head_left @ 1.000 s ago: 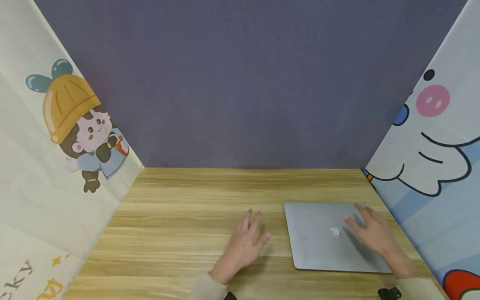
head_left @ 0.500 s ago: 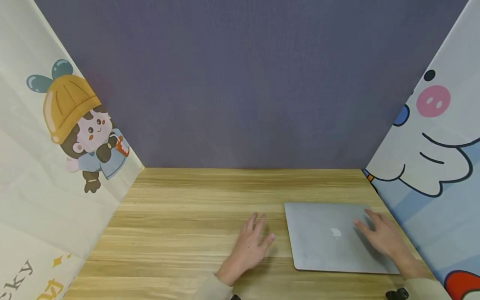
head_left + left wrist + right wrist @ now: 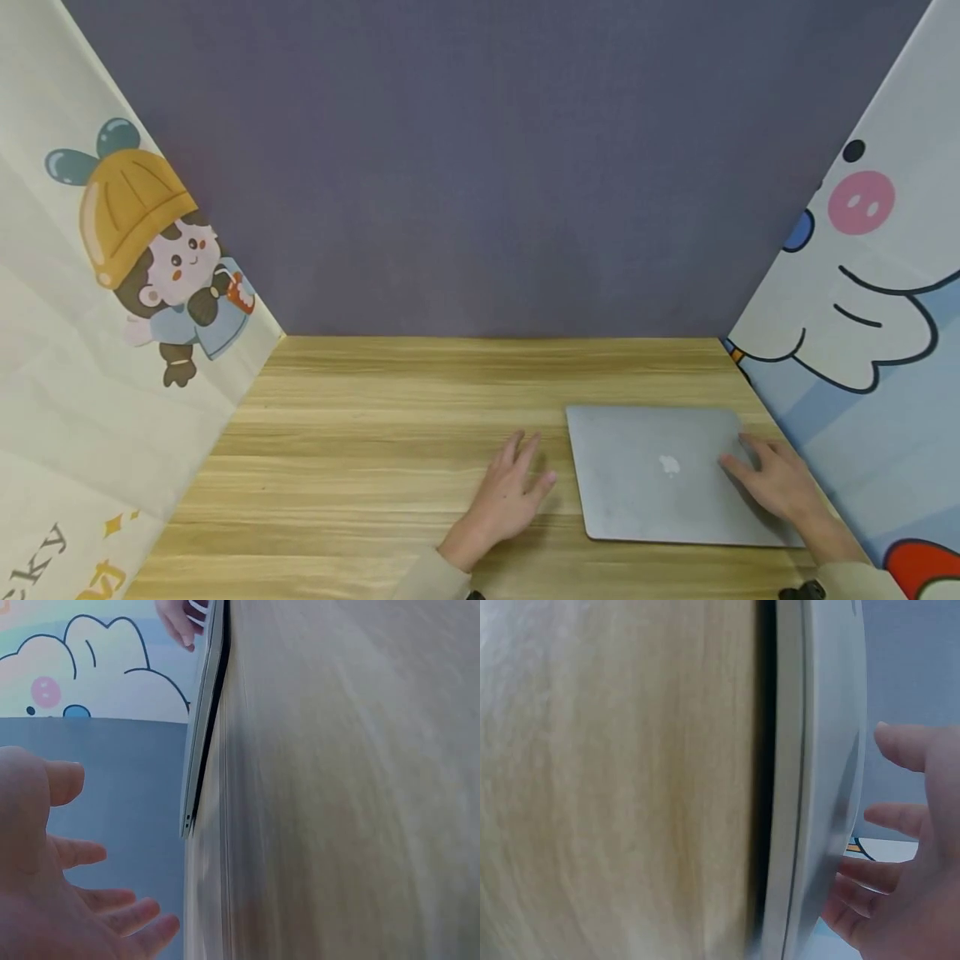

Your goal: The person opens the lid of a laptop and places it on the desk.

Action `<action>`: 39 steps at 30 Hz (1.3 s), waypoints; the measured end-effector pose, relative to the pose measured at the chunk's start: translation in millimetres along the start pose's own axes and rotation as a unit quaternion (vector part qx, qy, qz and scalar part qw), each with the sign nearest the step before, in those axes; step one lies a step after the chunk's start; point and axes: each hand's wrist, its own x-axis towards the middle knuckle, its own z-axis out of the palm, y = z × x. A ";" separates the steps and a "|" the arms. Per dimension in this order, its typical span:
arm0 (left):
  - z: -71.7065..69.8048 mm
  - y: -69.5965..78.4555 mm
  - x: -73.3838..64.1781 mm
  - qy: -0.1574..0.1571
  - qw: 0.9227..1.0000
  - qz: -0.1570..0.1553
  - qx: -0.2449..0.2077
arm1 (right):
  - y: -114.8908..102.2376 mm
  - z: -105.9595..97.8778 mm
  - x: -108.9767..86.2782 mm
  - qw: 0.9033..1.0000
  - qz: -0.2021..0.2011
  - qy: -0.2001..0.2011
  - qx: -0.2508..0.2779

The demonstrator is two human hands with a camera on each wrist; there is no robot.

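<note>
A closed silver laptop (image 3: 645, 475) with a pale apple logo lies flat on the right part of the wooden table. My right hand (image 3: 783, 483) is over the laptop's right side, thumb and fingers spread. In the right wrist view, the lower fingers (image 3: 847, 915) are at the lid's far edge; whether they touch it I cannot tell. To the left of the laptop, my left hand (image 3: 506, 500) hovers above the table with fingers spread, holding nothing. The left wrist view has this hand (image 3: 67, 877) apart from the laptop's thin side edge (image 3: 202, 735).
The table (image 3: 337, 467) meets a dark grey-blue panel (image 3: 495, 167) at the back. White printed sheets with cartoon figures stand along the left (image 3: 45, 317) and right (image 3: 900, 417) sides. The right sheet is close to my right hand.
My right hand has moved right and slightly toward me, from over the lid to its right side. The left hand has drifted slightly right. The laptop stays in place.
</note>
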 end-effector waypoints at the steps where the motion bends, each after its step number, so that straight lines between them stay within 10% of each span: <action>1: 0.6 0.1 0.4 -0.001 1.000 0.001 0.000 | 1.1 0.5 -0.2 1.000 0.001 0.000 0.001; 39: 18.4 21.4 29.1 -0.034 0.998 -0.014 -0.053 | 3.9 2.5 0.4 1.000 0.011 -0.007 0.025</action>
